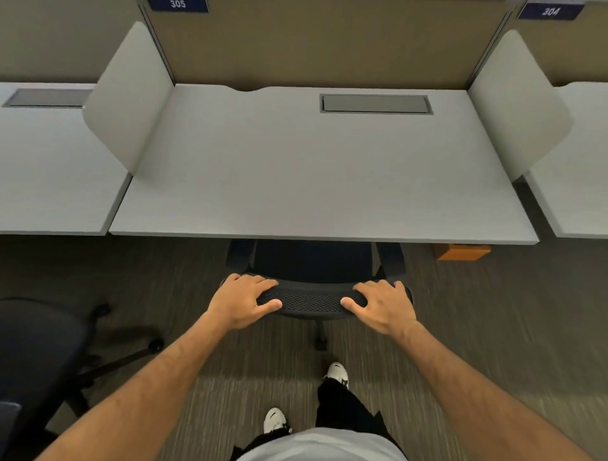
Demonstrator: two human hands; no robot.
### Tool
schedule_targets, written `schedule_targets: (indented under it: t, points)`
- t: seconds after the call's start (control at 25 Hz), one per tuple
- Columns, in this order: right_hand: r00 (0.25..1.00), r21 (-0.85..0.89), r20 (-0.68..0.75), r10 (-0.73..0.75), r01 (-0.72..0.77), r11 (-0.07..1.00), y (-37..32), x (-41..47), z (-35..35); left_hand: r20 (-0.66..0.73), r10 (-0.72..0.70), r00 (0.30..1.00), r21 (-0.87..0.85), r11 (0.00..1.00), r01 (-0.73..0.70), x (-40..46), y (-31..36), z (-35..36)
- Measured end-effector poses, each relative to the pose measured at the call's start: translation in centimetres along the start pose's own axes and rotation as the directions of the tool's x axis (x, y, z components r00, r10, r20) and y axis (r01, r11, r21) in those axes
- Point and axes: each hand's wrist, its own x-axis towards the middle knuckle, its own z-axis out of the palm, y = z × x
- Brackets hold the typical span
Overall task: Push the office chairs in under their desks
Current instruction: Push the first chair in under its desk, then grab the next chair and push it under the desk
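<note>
Office chair (314,263) half under desk edge (324,237), backrest in both hands' (241,301) grip.

A striped grey-brown carpet (210,368) is seen underfoot. Tan partition panels (322,42) are set behind the work surfaces, with blue number plates, 305 (178,4) and 304 (550,12), fixed at the top. Pale curved side screens (131,98) are mounted between bays; an orange box (462,252) is noted on the floor.
</note>
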Motion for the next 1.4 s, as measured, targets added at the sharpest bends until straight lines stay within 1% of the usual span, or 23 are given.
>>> schedule_targets:
  t: [0.24,0.36,0.52,0.6,0.68,0.76,0.84,0.96,1.0,1.12,1.2,1.32,1.4]
  points:
    - [0.997,0.001,0.069,-0.029,0.029,1.0,1.9,3.9,-2.4,0.022,-0.074,0.997,-0.017,0.997,0.074,3.7,0.3,-1.3]
    - [0.989,-0.009,0.137,-0.059,0.061,0.998,2.7,5.1,-3.3,0.021,-0.125,0.992,-0.02,0.992,0.125,4.4,0.8,-1.3]
    - [0.937,0.048,0.296,-0.183,0.177,0.983,2.3,7.4,-5.2,-0.025,-0.238,0.971,-0.064,0.97,0.236,3.1,1.8,-0.9]
    - [0.91,0.064,0.306,-0.279,0.273,0.96,0.2,8.6,-6.1,-0.065,-0.312,0.948,-0.093,0.948,0.306,1.2,2.0,-0.9]
    - [0.87,0.098,0.27,-0.413,0.402,0.911,-3.3,9.7,-6.8,-0.119,-0.405,0.907,-0.138,0.911,0.389,-1.8,1.7,-1.3]
    - [0.801,0.14,0.209,-0.561,0.543,0.828,-7.9,10.2,-7.3,-0.168,-0.513,0.842,-0.183,0.855,0.485,-5.8,1.2,-1.6]
    - [0.71,0.16,0.191,-0.677,0.658,0.736,-13.4,9.5,-7.4,-0.196,-0.625,0.756,-0.222,0.779,0.586,-11.2,0.8,-1.7]
    - [0.571,0.17,0.17,-0.803,0.786,0.595,-21.3,7.6,-7.4,-0.258,-0.756,0.602,-0.298,0.655,0.695,-19.3,0.0,-2.1]
    - [0.515,0.168,0.162,-0.841,0.826,0.538,-24.3,6.5,-7.4,-0.279,-0.794,0.541,-0.336,0.608,0.719,-22.4,-0.1,-2.2]
    - [0.385,0.178,0.116,-0.916,0.899,0.401,-32.6,2.9,-7.5,-0.349,-0.854,0.386,-0.417,0.51,0.752,-31.2,-0.3,-2.5]
    - [0.303,0.194,0.088,-0.949,0.929,0.314,-38.2,-0.4,-7.0,-0.386,-0.872,0.302,-0.45,0.463,0.764,-37.6,-0.5,-2.2]
    - [0.201,0.23,0.049,-0.978,0.951,0.207,-46.2,-6.0,-5.3,-0.406,-0.89,0.207,-0.464,0.396,0.792,-46.5,-0.9,-1.3]
    - [0.137,0.247,0.02,-0.99,0.959,0.137,-51.7,-9.8,-3.7,-0.408,-0.899,0.157,-0.47,0.355,0.808,-52.2,-1.4,-0.6]
